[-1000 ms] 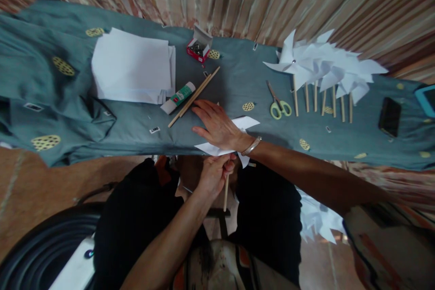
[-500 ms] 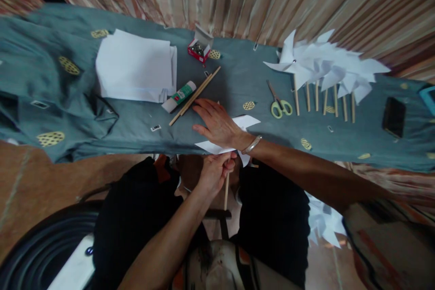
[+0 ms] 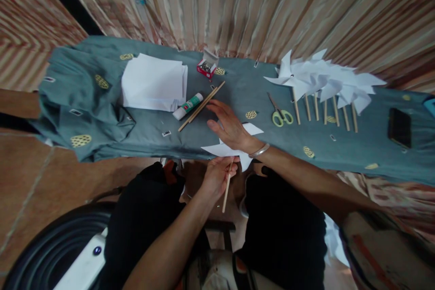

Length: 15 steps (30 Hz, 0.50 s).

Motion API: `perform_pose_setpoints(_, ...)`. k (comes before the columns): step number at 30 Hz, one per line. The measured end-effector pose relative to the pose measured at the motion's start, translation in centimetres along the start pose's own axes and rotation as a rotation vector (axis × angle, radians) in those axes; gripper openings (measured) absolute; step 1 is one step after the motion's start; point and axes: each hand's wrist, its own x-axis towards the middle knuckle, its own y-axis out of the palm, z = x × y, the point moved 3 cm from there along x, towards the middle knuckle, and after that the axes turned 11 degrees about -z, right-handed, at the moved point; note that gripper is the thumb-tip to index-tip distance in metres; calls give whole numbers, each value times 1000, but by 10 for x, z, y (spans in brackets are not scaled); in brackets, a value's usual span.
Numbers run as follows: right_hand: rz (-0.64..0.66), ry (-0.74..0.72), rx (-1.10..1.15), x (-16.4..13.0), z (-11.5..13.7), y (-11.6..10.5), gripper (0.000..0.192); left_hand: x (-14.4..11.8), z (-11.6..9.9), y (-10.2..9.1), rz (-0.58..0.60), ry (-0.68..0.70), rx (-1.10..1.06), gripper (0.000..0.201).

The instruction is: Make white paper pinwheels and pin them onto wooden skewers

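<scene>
While the person sits at a tabletop (image 3: 152, 122) draped in grey-green cloth, the right hand (image 3: 231, 127) lies flat, fingers spread, pressing a white paper pinwheel (image 3: 234, 147) at the near edge. Just below, at 6 o'clock, the left hand (image 3: 217, 174) is pinched shut on a thin wooden stick (image 3: 226, 190) that meets the pinwheel from underneath. At 10 o'clock from the right hand lie a glue stick (image 3: 188, 106) and two loose sticks (image 3: 202, 105); farther back, a stack of paper (image 3: 152, 81). At 3 o'clock sit scissors (image 3: 279, 111) and finished pinwheels (image 3: 322, 79).
</scene>
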Motion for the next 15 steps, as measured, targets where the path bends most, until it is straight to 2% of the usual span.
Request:
perform_pose_setpoints(4, -94, 55, 59, 1, 0, -10, 59, -1, -1, 3, 50, -2, 4, 17)
perform_pose_setpoints(15, -273, 223, 143, 5, 4, -44, 68, -5, -5, 8, 86, 55, 69, 22)
